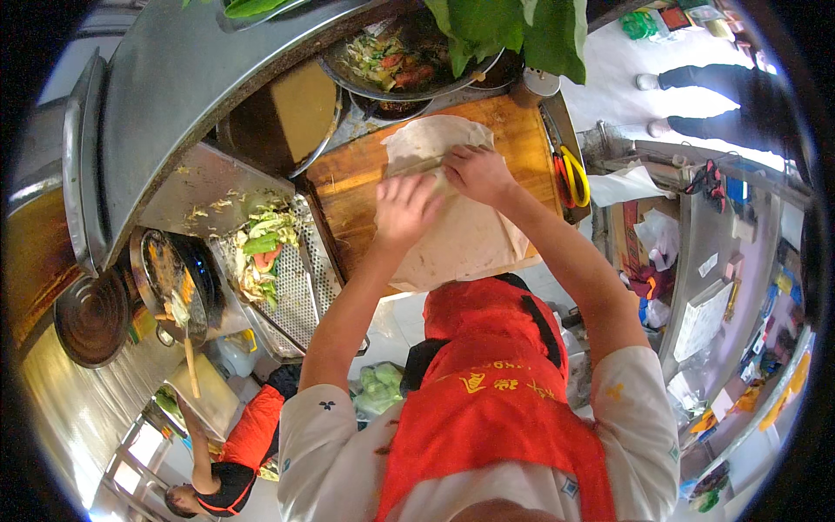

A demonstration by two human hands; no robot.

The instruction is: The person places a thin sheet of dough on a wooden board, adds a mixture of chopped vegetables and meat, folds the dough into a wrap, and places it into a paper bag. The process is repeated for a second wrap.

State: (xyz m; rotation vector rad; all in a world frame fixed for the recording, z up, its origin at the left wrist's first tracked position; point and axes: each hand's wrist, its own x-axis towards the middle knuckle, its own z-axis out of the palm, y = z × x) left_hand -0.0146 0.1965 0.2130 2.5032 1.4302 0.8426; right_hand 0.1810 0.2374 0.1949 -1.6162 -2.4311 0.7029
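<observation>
A large thin sheet of flatbread (450, 241) lies on a wooden cutting board (352, 189) before me, its near edge reaching the board's front. Across its upper part runs a fold. My right hand (479, 173) has its fingers curled over that fold. Slightly blurred, my left hand (406, 205) rests on the sheet to the left of it, fingers forward; whether it grips the flatbread is hidden. Any filling under the fold is out of sight. To the right of the board lie scissors with yellow handles (575, 176) and a red-handled tool (561, 179).
Beyond the board sits a pan of chopped vegetables (385, 65); green leaves (489, 32) hang over it. A perforated tray (326, 274) with vegetables (264, 254) stands left, near a wok (169, 280). A co-worker (235, 457) is lower left. A lidded shaker (538, 85) stands at the board's corner.
</observation>
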